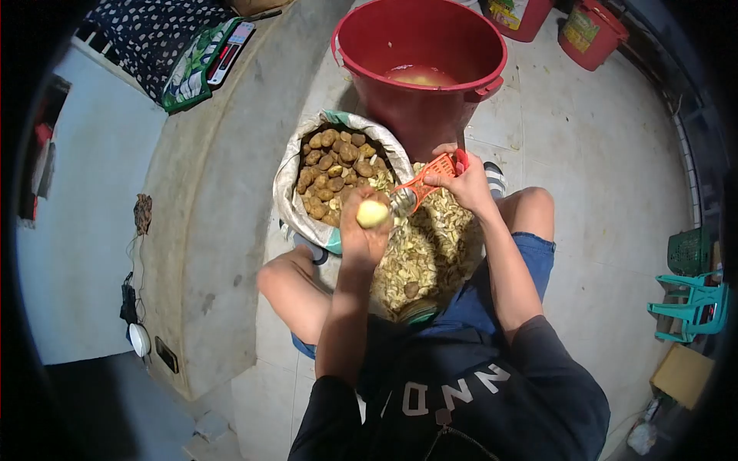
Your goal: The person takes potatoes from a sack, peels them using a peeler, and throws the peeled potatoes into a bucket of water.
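Note:
Peeled and pale, a potato (372, 213) rests in my left hand (364, 234), whose fingers curl round it. My right hand (463, 184) grips an orange peeler (423, 184) with a red part near the thumb; its head points toward the potato, a little apart from it. To the left, an open white sack (288, 175) holds several unpeeled brown potatoes (335, 165). Below my hands lies a large heap of potato peelings (419, 257), with one brown potato (411, 290) on it.
Behind the sack stands a big red tub (407, 107) with liquid and pale pieces inside. Two red buckets (590, 37) are at the back right. A concrete ledge (223, 192) runs along the left. Teal stools (688, 307) stand at the right edge.

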Available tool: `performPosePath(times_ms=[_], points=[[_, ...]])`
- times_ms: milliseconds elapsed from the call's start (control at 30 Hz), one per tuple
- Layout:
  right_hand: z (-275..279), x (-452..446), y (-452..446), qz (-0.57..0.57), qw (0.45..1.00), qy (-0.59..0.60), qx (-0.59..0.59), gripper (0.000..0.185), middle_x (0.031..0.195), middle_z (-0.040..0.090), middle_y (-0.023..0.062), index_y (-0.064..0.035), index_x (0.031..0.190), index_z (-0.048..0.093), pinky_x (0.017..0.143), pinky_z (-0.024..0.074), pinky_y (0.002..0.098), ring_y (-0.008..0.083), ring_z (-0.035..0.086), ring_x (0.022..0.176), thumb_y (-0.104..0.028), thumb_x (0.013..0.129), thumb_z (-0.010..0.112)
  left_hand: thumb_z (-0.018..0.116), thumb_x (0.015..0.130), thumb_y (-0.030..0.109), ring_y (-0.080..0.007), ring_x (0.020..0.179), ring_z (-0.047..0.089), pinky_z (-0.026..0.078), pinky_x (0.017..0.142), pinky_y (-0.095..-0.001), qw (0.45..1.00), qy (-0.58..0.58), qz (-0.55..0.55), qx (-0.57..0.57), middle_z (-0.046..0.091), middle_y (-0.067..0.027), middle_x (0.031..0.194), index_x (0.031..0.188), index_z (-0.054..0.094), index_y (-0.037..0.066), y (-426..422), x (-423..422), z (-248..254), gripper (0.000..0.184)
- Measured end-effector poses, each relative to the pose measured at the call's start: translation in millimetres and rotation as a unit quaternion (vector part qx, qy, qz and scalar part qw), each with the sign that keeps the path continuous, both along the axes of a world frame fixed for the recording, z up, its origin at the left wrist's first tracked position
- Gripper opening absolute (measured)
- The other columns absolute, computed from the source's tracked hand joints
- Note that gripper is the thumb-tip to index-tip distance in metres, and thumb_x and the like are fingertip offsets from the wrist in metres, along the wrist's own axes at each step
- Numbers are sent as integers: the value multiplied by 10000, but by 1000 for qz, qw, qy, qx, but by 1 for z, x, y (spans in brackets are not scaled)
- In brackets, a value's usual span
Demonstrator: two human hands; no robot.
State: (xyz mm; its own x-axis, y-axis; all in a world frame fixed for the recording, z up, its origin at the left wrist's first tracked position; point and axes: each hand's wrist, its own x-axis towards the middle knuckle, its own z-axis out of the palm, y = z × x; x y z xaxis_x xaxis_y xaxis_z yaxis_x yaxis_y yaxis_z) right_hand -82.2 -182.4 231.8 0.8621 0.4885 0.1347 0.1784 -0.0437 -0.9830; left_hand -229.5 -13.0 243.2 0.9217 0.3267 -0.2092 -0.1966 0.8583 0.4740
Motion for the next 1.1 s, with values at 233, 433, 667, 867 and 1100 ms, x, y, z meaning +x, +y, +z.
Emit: performPosePath(times_ms=[233,433,667,867,1100], points=[[-2,-4,7,-15,1000,3,-22,455,859,637,0,-32,1026,619,734,485,263,91,578,797,-136,669,881,383,1012,405,-185,743,514,409,683,-333,984,36,-45,-167,600,-82,877,1122,558,102,10,0,-38,366],[0,-8,15,3,1000,8,-15,445,868,637,6,-17,1032,611,742,493,263,85,585,799,-120,686,870,442,987,353,-119,573,440,344,502,-250,987,-25,-50,-149,540,-81,774,1019,530,100,29,11,-32,270],[8,-19,21,63,990,94,86,422,862,620,12,-1,1081,578,725,506,251,87,598,792,-34,735,817,400,1003,152,-192,668,490,419,631,-303,870,76,137,467,534,-106,798,927,515,14,6,5,-38,195],[7,-4,17,-27,996,79,26,413,884,616,9,3,1054,581,770,495,253,79,584,848,-51,729,830,368,1003,126,-175,724,512,441,673,-319,839,136,166,499,515,-83,789,880,515,-10,-3,5,-52,235],[5,-12,21,16,997,14,69,450,866,612,-14,-24,1019,600,741,477,249,73,565,818,-127,678,876,370,1013,182,-131,633,526,462,575,-264,916,159,58,364,543,-83,790,909,516,-3,-14,9,-52,257]])
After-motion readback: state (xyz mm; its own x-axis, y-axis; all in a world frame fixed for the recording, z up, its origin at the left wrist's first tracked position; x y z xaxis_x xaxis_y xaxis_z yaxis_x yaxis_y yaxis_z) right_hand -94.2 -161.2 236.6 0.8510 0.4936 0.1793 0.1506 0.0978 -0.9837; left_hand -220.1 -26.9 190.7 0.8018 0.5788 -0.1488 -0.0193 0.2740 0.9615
